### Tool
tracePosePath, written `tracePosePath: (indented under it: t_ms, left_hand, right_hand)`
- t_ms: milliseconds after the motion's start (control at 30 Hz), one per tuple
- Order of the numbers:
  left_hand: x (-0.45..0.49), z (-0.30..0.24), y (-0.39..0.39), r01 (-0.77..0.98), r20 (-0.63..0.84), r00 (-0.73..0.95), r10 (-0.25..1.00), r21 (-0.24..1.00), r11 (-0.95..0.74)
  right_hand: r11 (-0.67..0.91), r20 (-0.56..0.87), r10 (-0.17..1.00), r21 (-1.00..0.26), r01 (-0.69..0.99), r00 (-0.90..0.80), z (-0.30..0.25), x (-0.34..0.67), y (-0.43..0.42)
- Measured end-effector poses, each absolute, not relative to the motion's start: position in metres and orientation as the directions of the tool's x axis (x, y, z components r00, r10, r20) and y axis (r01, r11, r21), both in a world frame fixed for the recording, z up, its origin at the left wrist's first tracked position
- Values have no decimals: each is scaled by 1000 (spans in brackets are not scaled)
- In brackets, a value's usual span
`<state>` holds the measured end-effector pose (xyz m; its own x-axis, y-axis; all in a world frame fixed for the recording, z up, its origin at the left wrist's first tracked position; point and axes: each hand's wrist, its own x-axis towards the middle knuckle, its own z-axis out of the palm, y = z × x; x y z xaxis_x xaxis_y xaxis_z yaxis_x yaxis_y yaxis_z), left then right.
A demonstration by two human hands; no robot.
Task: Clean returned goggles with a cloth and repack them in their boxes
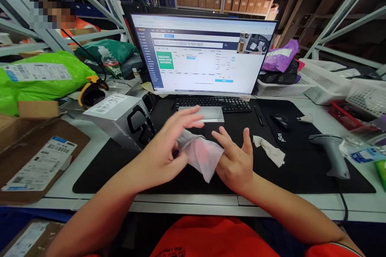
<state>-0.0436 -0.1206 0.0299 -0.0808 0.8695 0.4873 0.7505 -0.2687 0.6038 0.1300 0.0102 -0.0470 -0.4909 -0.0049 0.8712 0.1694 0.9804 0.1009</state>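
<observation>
Both hands meet over the black mat [120, 168] on the desk [301, 202], near the keyboard [211, 103]. The left hand [169, 144] pinches a thin pink bag [200, 154], fingers half curled. The right hand [235, 158] is open wide and flat under the bag, propping it up. A scanner [330, 150] lies far right.

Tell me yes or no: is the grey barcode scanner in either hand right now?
No, the grey barcode scanner lies on the black mat, apart from the right hand and left hand, which hold a translucent pouch.
</observation>
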Motion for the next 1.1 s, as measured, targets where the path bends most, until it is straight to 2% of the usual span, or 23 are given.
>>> tracePosePath:
  t_ms: [133, 167, 267, 333, 400, 500, 600, 667, 767, 867, 1000, 1067, 1100]
  left_hand:
    - [-36, 27, -113, 832, 474, 105, 874, 440, -339]
    - [-34, 25, -112, 840, 492, 132, 861, 405, -361]
    - [-30, 15, -109, 849, 588, 195, 785, 299, -435]
    - [-30, 8, -110, 854, 665, 197, 720, 244, -460]
    - [-30, 1, -112, 877, 723, 120, 681, 244, -414]
    - [-30, -7, -113, 902, 745, -52, 665, 321, -289]
    - [-24, -13, -107, 893, 756, -63, 652, 334, -301]
    - [-17, -15, -100, 886, 781, 26, 624, 272, -377]
    - [-5, -14, -92, 852, 779, 197, 595, 164, -497]
    - [-4, -12, -93, 811, 727, 328, 604, 112, -575]
    - [-11, -24, -108, 821, 678, 362, 640, 94, -563]
    - [-9, -38, -119, 867, 718, 255, 648, 126, -481]
    - [-5, -46, -125, 896, 760, 150, 633, 167, -412]
  right_hand:
    - [976, 876, -16, 118, 184, -482, -48, 116, 3]
    - [981, 872, 20, 77, 178, -489, -49, 112, 5]
    - [975, 814, 221, -167, 148, -538, -51, 103, 13]
    - [949, 776, 310, -288, 128, -549, -51, 103, 19]
    - [936, 766, 342, -327, 127, -544, -49, 107, 24]
    - [900, 723, 425, -404, 166, -545, -42, 114, 31]
    - [847, 671, 518, -489, 209, -529, -40, 116, 29]
    - [867, 698, 484, -463, 183, -528, -44, 112, 21]
    - [938, 789, 338, -329, 112, -513, -55, 104, 8]
    - [958, 775, 273, -275, 85, -569, -61, 99, 9]
    - [923, 678, 250, -382, -41, -691, -62, 96, 29]
    - [869, 670, 251, -474, -142, -699, -61, 95, 37]
    - [833, 673, 261, -519, -191, -691, -61, 93, 40]
